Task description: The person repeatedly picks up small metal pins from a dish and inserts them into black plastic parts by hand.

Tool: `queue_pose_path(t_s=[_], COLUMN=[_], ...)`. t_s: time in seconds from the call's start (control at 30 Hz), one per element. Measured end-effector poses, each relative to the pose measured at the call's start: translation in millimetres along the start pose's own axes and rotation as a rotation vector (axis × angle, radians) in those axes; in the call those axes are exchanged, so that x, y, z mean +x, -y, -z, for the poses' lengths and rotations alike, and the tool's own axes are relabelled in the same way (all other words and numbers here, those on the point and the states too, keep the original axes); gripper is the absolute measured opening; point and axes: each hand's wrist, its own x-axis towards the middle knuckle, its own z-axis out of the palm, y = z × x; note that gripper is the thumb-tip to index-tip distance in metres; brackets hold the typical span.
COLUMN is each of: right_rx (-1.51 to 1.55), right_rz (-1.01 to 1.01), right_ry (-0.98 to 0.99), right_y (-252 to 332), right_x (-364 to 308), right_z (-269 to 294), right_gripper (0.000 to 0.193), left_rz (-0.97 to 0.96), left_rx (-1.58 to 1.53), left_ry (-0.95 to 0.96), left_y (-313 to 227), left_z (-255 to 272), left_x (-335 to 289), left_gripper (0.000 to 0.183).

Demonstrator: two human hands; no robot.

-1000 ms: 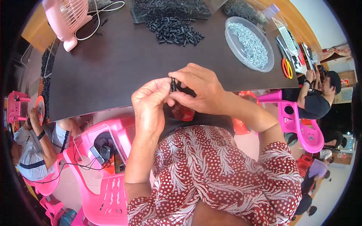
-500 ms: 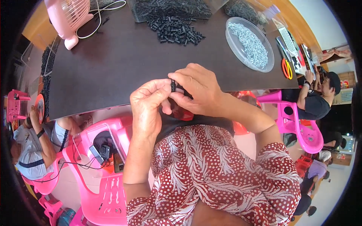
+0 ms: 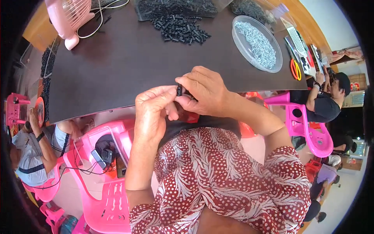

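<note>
A small black plastic part (image 3: pixel 179 90) is held upright between my two hands, just above the table's near edge. My left hand (image 3: pixel 155 102) pinches it from the left with thumb and forefinger. From the right, my right hand (image 3: pixel 204 93) closes thumb and fingers on the same part; whatever else lies inside its grip is hidden. Beyond my hands lies a heap of similar black plastic parts (image 3: pixel 181 30) on the dark table (image 3: pixel 113 74). To the right of that heap stands a round clear tray (image 3: pixel 243 46) of small silvery metal pieces (image 3: pixel 261 46).
A pink fan (image 3: pixel 70 23) with a white cord stands at the far left. Orange-handled scissors (image 3: pixel 295 69) lie at the table's right edge. A pink chair (image 3: pixel 97 195) holding a dark device is at my left. Co-workers sit on both sides.
My hands stay together around the black part, with only slight finger shifts. The whole view has shifted a little.
</note>
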Motion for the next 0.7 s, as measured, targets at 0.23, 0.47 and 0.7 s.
queue_pose_path(t_s=[0.23,0.47,0.7], right_rx=[0.066,0.114,0.096], right_rz=[0.015,0.054,0.097], right_ry=[-0.002,-0.010,0.026], right_y=[0.0,-5.0,-11.2], right_x=[-2.0,-0.5,-1.1], right_z=[-1.0,1.3,3.6], right_gripper=[0.037,0.036,0.033], left_rz=[0.043,0.028,0.034], left_rx=[-0.031,-0.060,-0.038], left_ry=[0.016,0.002,-0.010], left_y=[-0.8,1.3,-2.2], left_z=[-4.1,-11.2,-17.0], left_x=[-3.5,-6.3,-3.6], left_gripper=[0.017,0.017,0.015])
